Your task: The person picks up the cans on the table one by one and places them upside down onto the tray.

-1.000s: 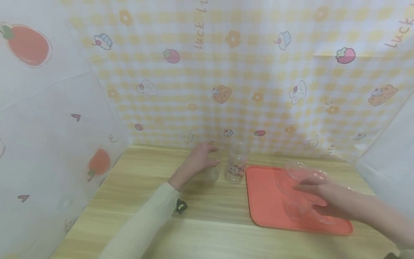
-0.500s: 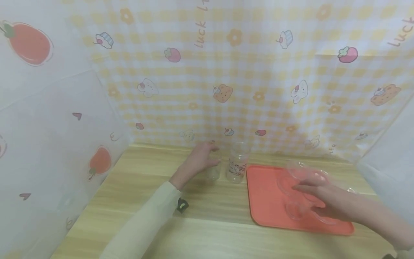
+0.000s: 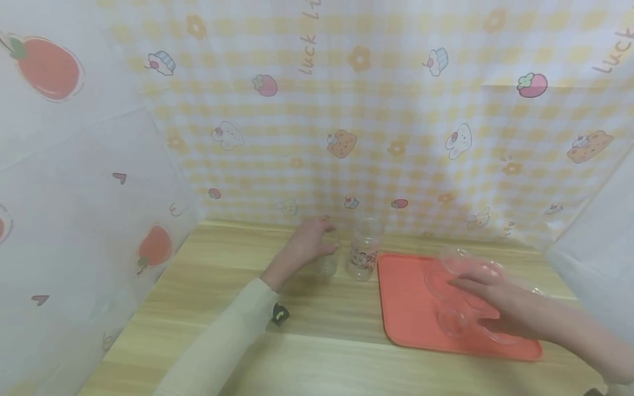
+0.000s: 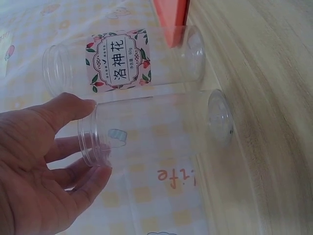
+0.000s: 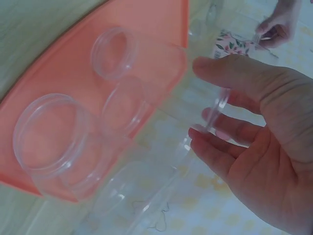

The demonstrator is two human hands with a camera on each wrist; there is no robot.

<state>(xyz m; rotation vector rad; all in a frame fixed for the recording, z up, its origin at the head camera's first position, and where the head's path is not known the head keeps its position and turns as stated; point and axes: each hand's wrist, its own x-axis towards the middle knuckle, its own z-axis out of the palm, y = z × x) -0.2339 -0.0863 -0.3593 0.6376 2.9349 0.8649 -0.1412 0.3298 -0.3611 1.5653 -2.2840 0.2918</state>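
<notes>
My left hand holds an unlabelled clear plastic jar by its rim, thumb on one side and fingers on the other. The jar stands upright on the table. Close to its right stands a second clear jar with a pink floral label. Over the coral tray, my right hand has thumb and fingers around the mouth of another clear jar. See-through walls blur its exact outline. Beside that one, several more clear jars stand on the tray, partly covered by the right hand in the head view.
The wood-grain table runs up to a yellow checked cloth hanging behind it. A white printed sheet hangs along the left side, another on the right. The tray fills the table's right part.
Both hands stay at the same jars. The head view shifts only slightly, and no jar visibly moves.
</notes>
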